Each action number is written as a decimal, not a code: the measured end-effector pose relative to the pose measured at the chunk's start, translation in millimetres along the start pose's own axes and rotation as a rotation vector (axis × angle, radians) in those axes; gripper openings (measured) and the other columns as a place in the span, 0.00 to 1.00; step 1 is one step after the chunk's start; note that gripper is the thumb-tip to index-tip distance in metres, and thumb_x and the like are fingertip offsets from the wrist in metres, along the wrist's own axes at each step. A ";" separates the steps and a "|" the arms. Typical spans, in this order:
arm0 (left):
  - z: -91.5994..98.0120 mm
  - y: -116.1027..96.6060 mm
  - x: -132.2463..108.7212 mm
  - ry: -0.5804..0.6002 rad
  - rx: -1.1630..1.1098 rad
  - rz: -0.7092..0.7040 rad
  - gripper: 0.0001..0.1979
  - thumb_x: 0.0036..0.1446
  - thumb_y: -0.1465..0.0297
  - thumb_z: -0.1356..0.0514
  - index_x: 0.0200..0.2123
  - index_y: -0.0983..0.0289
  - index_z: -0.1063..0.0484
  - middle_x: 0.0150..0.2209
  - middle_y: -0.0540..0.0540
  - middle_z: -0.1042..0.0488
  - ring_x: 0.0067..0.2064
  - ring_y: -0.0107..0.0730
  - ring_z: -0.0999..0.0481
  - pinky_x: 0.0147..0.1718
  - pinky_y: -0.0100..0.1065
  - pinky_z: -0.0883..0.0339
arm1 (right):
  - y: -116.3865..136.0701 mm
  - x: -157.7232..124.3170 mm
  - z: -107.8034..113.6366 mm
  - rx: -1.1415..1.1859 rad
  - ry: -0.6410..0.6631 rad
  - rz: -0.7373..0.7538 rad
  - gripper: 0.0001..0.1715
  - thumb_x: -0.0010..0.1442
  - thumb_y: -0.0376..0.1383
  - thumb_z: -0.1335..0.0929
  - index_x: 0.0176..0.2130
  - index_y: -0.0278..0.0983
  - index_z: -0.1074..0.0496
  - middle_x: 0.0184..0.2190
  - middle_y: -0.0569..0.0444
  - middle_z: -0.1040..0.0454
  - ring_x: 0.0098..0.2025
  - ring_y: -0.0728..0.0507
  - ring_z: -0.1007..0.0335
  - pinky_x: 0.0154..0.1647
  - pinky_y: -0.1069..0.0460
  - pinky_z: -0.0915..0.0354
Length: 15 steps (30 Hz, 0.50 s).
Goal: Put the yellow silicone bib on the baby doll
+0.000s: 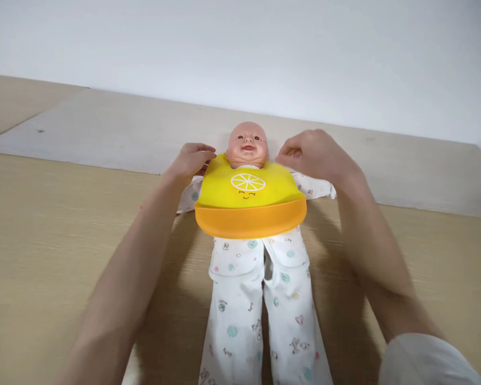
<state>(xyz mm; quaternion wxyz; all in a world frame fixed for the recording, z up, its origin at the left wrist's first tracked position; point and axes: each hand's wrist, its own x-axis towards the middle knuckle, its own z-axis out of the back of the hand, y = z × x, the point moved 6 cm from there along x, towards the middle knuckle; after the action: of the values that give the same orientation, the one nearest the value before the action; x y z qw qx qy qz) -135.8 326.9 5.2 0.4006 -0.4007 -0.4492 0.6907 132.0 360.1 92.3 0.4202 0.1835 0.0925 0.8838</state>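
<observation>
A baby doll lies on its back, dressed in a white printed outfit. On its chest is a yellow bib with a lemon slice, a smiling face and an orange catch pocket. Beside the bib's upper left edge, my left hand is open, fingers bent and slightly apart. My right hand is curled closed at the other side of the doll's neck, close to the bib's upper right edge. Its fingertips are partly hidden, so whether anything is between them does not show.
The doll rests on a light wood-grain surface. Behind its head runs a paler strip, with a plain white wall beyond. The doll's sleeves stretch out under my hands.
</observation>
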 end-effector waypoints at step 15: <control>19.1 34.8 -130.1 0.121 -0.236 -0.035 0.18 0.50 0.59 0.31 0.38 0.66 0.20 0.29 0.55 0.22 0.28 0.31 0.24 0.24 0.29 0.31 | 56.0 -149.9 -27.6 0.000 0.056 0.495 0.26 0.65 0.32 0.34 0.61 0.35 0.28 0.64 0.46 0.31 0.65 0.40 0.31 0.68 0.40 0.32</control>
<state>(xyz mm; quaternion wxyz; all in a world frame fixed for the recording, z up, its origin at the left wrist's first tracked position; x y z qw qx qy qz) -113.4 192.7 2.9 0.3891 -0.4779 -0.5095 0.6005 168.0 208.2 47.8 0.1881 0.1759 0.0564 0.9646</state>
